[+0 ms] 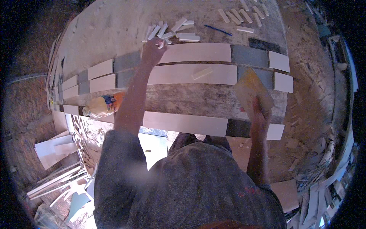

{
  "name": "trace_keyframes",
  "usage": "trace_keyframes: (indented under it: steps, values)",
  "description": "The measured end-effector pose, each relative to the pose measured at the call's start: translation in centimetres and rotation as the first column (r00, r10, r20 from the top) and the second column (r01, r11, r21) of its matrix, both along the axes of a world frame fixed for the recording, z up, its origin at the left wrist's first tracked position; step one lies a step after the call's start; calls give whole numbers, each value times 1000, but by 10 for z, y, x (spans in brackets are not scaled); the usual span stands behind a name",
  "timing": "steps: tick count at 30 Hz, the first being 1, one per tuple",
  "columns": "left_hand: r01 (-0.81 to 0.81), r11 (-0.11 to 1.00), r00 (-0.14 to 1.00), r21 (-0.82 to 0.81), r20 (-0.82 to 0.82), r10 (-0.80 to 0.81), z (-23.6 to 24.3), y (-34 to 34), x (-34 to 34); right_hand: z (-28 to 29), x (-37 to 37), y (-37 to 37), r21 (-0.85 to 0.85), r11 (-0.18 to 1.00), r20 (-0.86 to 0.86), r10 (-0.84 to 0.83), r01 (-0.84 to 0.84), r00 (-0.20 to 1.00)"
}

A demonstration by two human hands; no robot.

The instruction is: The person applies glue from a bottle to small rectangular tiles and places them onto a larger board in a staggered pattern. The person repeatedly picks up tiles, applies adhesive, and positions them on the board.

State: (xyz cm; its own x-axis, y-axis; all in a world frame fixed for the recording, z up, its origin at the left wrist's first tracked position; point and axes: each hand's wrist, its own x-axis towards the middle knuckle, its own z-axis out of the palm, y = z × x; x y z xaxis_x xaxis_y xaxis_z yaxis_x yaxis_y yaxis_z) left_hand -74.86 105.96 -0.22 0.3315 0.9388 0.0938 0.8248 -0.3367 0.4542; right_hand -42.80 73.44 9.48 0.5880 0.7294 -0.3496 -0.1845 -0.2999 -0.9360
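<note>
Small pale blocks (163, 29) lie in a loose cluster near the far side of the worn table (183, 95), some overlapping, set at mixed angles. Left hand (154, 47) reaches over the table to the near edge of this cluster; fingers curl in by a small pale piece, but cannot tell whether they grip it or only touch it. Right hand (260, 113) has its fingers closed on the lower part of a flat yellowish panel (253, 89), held tilted above the table's right part. Second group of similar blocks lies farther right, near the far edge; thin blue stick (217, 30) rests between both groups. Two rows of pale panels (192, 52) and grey panels (250, 55) run across the table, left forearm passing over them. Yellowish strip (202, 73) lies on the nearer row's long panel. Another pale panel (186, 123) sits along the near edge, beside a dark one. Bottle (100, 106) lies on its side left of the forearm. Scrap strips (57, 181) pile up at lower left.
</note>
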Motion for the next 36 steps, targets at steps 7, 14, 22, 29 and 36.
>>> trace_keyframes:
  steps: [7,14,22,29,36]
  values:
    - [154,791,640,-593,670,377,80,-100,20,6,-17,30,67,989,-41,135,-133,990]
    - [293,754,90,-587,802,590,91,-159,24,19,-32,37,108,961,-99,265,-255,959]
    - [370,696,-40,-615,738,673,101,-185,35,10,-38,26,146,927,-6,350,-346,937]
    - [373,790,133,-486,871,473,112,-197,35,33,-44,21,198,913,-66,376,-357,924]
    - [277,912,462,-304,874,151,128,-196,30,59,-44,18,79,849,30,521,-522,853]
